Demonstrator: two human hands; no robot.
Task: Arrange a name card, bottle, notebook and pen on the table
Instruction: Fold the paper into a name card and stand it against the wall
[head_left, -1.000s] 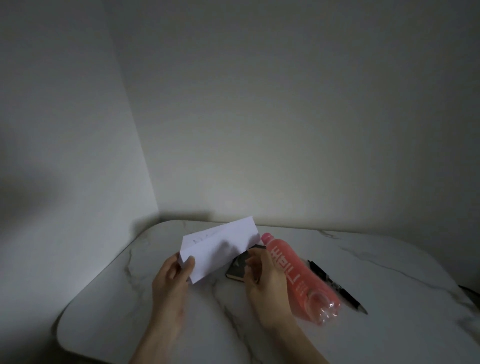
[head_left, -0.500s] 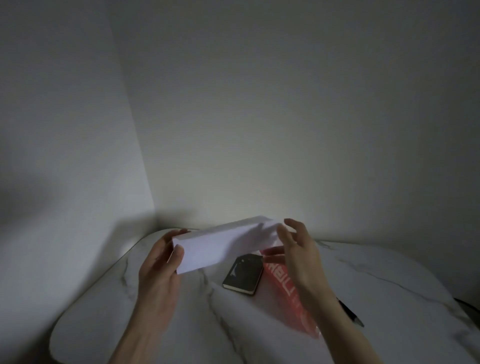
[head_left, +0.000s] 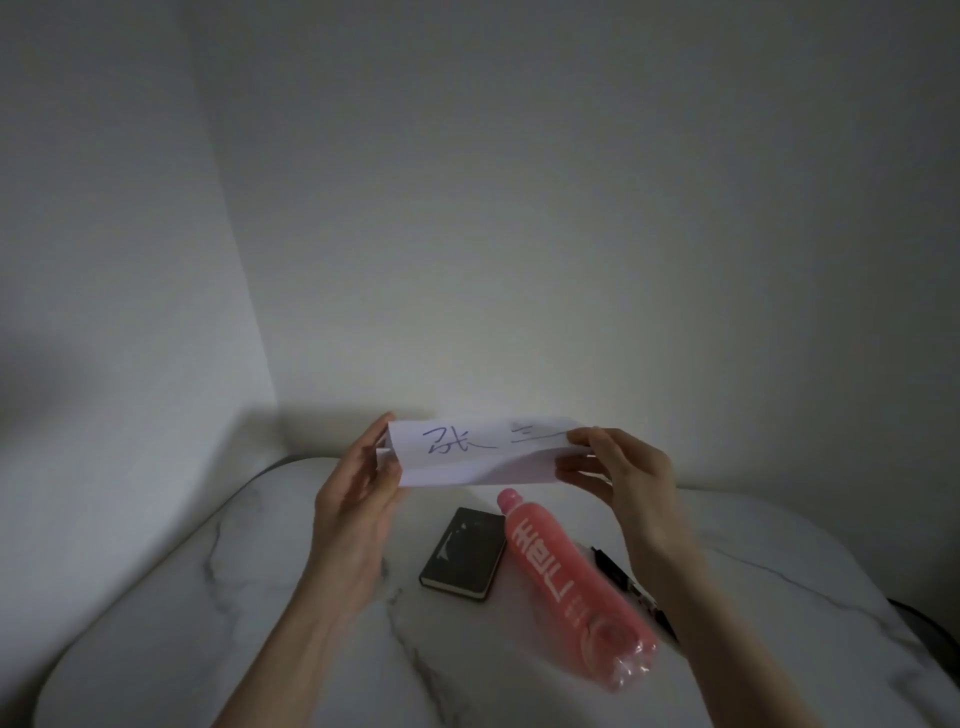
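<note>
A folded white name card (head_left: 478, 451) with handwritten characters is held level in the air above the far part of the table. My left hand (head_left: 358, 499) grips its left end and my right hand (head_left: 618, 473) pinches its right end. Below it a small black notebook (head_left: 464, 555) lies flat on the white marble table (head_left: 260, 597). To the notebook's right a pink bottle (head_left: 566, 582) lies on its side, cap pointing away from me. A black pen (head_left: 618, 571) lies right of the bottle, partly hidden by my right forearm.
The table stands in a corner, with a wall close behind it and another on the left. Its rounded front-left edge (head_left: 67, 670) is near me. A dark object (head_left: 930, 623) shows at the table's right edge.
The card has turned level and its written face now points at me. Both hands have moved further apart to its two ends, and the view has shifted so the bottle shows fully.
</note>
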